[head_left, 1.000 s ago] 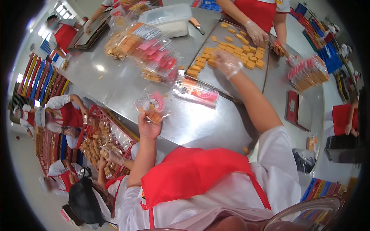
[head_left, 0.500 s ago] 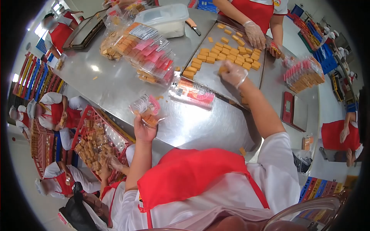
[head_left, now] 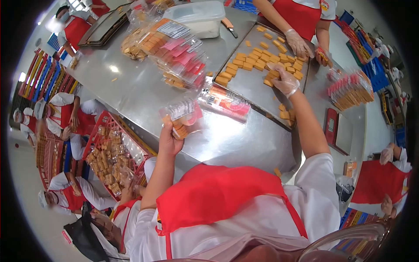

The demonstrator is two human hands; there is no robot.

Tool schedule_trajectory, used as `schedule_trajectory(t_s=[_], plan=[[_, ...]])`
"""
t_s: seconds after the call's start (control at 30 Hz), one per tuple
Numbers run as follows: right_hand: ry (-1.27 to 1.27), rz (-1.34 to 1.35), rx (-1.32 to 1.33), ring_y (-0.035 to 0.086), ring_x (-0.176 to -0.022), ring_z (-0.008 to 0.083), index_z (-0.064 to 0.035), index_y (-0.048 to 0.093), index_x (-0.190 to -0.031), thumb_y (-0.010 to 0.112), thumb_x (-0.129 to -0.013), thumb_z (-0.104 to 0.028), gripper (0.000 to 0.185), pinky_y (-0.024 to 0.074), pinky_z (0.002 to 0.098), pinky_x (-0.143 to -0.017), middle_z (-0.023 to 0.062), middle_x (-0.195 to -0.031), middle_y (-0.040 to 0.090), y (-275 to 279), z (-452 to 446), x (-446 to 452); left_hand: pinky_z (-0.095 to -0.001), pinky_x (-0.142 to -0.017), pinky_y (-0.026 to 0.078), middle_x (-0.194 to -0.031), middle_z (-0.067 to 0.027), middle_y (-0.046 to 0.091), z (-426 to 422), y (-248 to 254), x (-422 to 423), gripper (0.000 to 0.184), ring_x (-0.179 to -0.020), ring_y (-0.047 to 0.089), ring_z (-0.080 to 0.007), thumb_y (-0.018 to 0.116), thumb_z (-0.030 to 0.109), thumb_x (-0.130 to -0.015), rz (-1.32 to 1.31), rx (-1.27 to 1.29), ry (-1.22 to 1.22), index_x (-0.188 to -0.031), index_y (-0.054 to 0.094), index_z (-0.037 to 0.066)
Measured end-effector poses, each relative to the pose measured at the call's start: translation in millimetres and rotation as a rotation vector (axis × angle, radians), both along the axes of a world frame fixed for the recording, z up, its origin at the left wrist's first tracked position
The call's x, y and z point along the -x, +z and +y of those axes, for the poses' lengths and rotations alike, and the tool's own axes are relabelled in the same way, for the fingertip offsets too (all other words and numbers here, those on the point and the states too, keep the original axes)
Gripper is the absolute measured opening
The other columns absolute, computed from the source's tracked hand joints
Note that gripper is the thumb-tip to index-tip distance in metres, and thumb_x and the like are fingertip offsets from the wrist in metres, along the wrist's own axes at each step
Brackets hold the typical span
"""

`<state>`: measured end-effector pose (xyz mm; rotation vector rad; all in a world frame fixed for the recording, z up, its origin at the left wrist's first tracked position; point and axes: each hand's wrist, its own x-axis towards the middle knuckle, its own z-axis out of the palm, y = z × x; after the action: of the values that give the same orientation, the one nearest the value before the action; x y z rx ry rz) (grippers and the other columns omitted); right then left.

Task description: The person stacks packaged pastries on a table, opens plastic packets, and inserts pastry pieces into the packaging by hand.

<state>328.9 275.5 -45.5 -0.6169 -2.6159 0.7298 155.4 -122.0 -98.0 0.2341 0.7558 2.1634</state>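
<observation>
My bare left hand point(head_left: 169, 139) is closed on the lower part of a clear, pink-labelled plastic bag point(head_left: 182, 109) with several biscuits inside. It holds the bag above the near side of the steel table. My right hand point(head_left: 286, 82), in a clear plastic glove, is over the metal tray point(head_left: 253, 94) with its fingers curled round a few orange-brown biscuits point(head_left: 271, 77). More rectangular biscuits point(head_left: 247, 65) lie in rows on the tray, and a few sit by its near right edge. Flat printed packaging point(head_left: 224, 104) lies between the bag and the tray.
Filled biscuit packs point(head_left: 174, 50) are piled beside a lidded plastic tub point(head_left: 198, 19) and a knife point(head_left: 229, 27). Across the tray, a co-worker's gloved hand point(head_left: 299, 43) touches biscuits. More packs point(head_left: 351, 89) and a red scale point(head_left: 336, 131) stand right. A red crate point(head_left: 94, 139) is left.
My right hand has moved up and right across the tray to the biscuit rows. The bag in my left hand has turned more upright and shifted slightly right. The whole view has shifted a little.
</observation>
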Motion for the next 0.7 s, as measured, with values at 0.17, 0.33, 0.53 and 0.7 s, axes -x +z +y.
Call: schedule_trajectory(t_s=[0.17, 0.33, 0.53, 0.7], plan=[[-0.172, -0.14, -0.083, 0.059, -0.077, 0.0259, -0.0195, 0.043, -0.113, 0.06, -0.072, -0.015, 0.045, 0.0456, 0.0313, -0.07, 0.0085, -0.102, 0.058, -13.9, 8.6, -0.4, -0.0329, -0.087, 0.042, -0.111, -0.0062, 0.052, 1.1, -0.2, 1.6, 0.046, -0.1, 0.052, -0.0196, 0.06, 0.025, -0.08, -0.001, -0.014, -0.019, -0.117, 0.041, 0.005], [-0.108, 0.029, -0.104, 0.059, -0.071, 0.0268, -0.02, 0.042, -0.113, 0.061, -0.071, -0.019, 0.046, 0.0453, 0.0336, -0.066, 0.0101, -0.089, 0.061, -11.4, 0.2, -2.9, -0.0324, -0.085, 0.043, -0.107, -0.0062, 0.052, 2.4, -0.4, -4.8, 0.039, -0.097, 0.053, -0.0184, 0.057, 0.024, -0.082, 0.112, 0.043, 0.024, -0.113, 0.043, 0.005], [-0.262, 0.072, -0.064, 0.058, -0.07, 0.016, -0.015, 0.04, -0.116, 0.065, -0.073, -0.016, 0.049, 0.0461, 0.0274, -0.066, 0.0046, -0.086, 0.059, -25.9, 18.5, -1.9, -0.032, -0.079, 0.045, -0.105, -0.0064, 0.053, 5.3, -8.7, -8.7, 0.043, -0.093, 0.054, -0.0182, 0.06, 0.028, -0.08, 0.196, 0.137, 0.065, -0.113, 0.042, 0.006], [-0.384, 0.129, 0.013, 0.057, -0.065, 0.0163, -0.0112, 0.036, -0.114, 0.064, -0.072, -0.013, 0.05, 0.0452, 0.0274, -0.061, 0.0059, -0.079, 0.059, -12.3, 8.7, -1.2, -0.0329, -0.086, 0.043, -0.108, -0.007, 0.051, 3.6, -10.4, -10.7, 0.039, -0.098, 0.052, -0.0186, 0.056, 0.022, -0.084, 0.253, 0.179, 0.08, -0.115, 0.041, 0.005]])
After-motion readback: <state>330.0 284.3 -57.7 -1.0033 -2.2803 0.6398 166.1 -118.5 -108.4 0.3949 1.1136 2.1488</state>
